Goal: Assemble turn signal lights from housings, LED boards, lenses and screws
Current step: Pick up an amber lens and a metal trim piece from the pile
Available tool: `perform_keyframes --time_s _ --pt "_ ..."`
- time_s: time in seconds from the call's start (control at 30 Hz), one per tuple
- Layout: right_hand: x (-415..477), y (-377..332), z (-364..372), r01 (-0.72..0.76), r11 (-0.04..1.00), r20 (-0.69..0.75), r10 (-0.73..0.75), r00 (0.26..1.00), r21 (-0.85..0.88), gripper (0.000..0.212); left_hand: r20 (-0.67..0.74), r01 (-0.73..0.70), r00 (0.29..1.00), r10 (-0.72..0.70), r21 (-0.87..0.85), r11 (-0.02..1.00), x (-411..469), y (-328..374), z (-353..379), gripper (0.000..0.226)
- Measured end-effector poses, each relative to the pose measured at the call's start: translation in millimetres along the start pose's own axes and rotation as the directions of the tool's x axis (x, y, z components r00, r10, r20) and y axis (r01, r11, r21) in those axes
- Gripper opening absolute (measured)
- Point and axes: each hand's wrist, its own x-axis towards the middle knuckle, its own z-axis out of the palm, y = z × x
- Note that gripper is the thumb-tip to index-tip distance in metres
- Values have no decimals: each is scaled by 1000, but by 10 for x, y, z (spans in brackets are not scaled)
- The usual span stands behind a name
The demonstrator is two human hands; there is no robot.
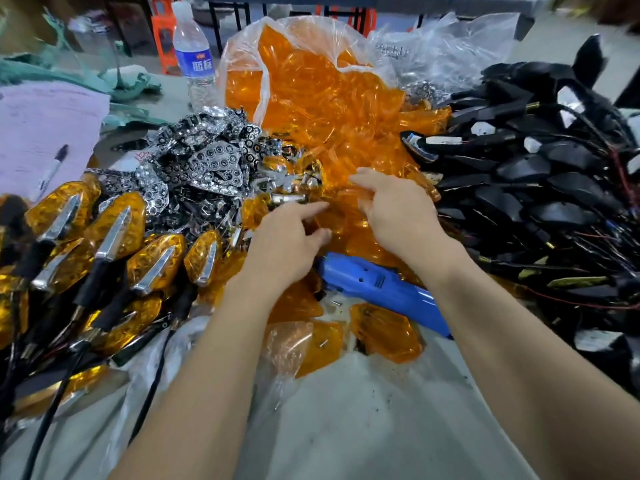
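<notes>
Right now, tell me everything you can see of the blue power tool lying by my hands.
The blue power tool has a smooth plastic body with vent slots and small holes on its side. It lies flat and diagonal, far end left, on orange lenses. The right forearm crosses over its near part; no bit shows.

Water bottle (194, 60) stands upright; marker (52, 173) lies on, apparently, paper (38, 126).

Translucent orange lenses (311, 109) heap loosely at twelve o'clock. Perforated chrome reflector plates (204, 161) pile at ten o'clock. Black wired housings (536, 174) are stacked at three o'clock. Finished amber turn signals (114, 244), chrome-tipped, lie in rows at eight o'clock.
</notes>
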Motion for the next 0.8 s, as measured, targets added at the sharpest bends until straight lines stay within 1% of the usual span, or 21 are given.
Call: perform_keyframes --time_s 0.07,0.1,0.17,0.2,0.23,0.27,0.3,0.33,0.37,0.4,0.47,0.5,0.53,0.57,0.6,0.63,0.67,0.7,0.73,0.77,0.8 --pt "-12 -48 -25 9 999 -56 -6 998 46 41 -26 -8 1000 8 15 1000 -18 -21 5 44" --pt "-44 -67 -58 10 994 -107 2 994 111 41 -68 -16 998 15 -24 1000 -44 -28 -6 40" --pt "-133 -123 -156 -3 964 -239 69 968 267 38 -188 -32 982 -6 -202 979 -85 -17 -93 31" --pt "-181 -175 -205 -14 944 -297 118 948 331 37 -240 -39 970 -36 -304 952 -103 6 -142 27" --pt "-226 -250 -232 -26 923 -324 162 932 385 36 -255 -38 964 -72 -403 915 -117 31 -183 19" --pt "-270 -336 -227 -39 910 -327 187 926 413 36 -211 -32 973 -89 -511 859 -135 75 -212 13" --pt "-308 -442 -198 -55 915 -320 196 927 400 35 -115 -6 990 -83 -616 788 -159 126 -218 17" --pt "-348 -557 -144 -67 930 -309 187 933 361 36 6 51 998 -66 -710 703 -188 174 -199 24" --pt "-390 -675 -86 -67 942 -294 169 941 328 37 108 118 993 -54 -767 631 -206 206 -161 30" --pt "-426 -778 -32 -53 946 -270 144 952 321 39 171 172 984 -56 -805 568 -212 235 -124 36" --pt "-449 -896 55 -11 931 -153 72 986 366 47 177 224 974 -143 -856 466 -198 247 -110 41" --pt "-436 -906 69 18 939 -74 8 997 344 56 151 225 967 -205 -885 407 -176 228 -138 36" --pt "-414 -902 74 62 952 8 -68 998 301 64 126 215 958 -259 -912 350 -152 193 -177 30" --pt "-387 -882 89 102 950 96 -136 986 296 69 104 203 946 -308 -928 311 -122 142 -222 27" --pt "-366 -870 87 96 925 146 -160 976 368 68 90 195 933 -349 -940 281 -97 95 -272 25" --pt "-339 -872 70 48 876 145 -133 980 479 61 78 188 921 -381 -946 263 -78 36 -321 23" --pt "-299 -846 63 3 817 88 -66 994 576 53 70 180 914 -399 -953 245 -67 -8 -361 21" --pt "-248 -829 52 -21 801 8 20 1000 598 46 65 168 910 -410 -961 220 -58 -65 -405 21" --pt "-174 -807 54 -26 845 -68 74 995 534 42 65 152 906 -418 -972 178 -48 -119 -453 22" --pt "-102 -779 53 -29 893 -88 77 993 449 41 66 133 903 -424 -983 130 -41 -169 -500 25" --pt "-14 -783 57 -8 934 -54 29 998 356 41 68 117 902 -426 -989 89 -34 -212 -540 28"
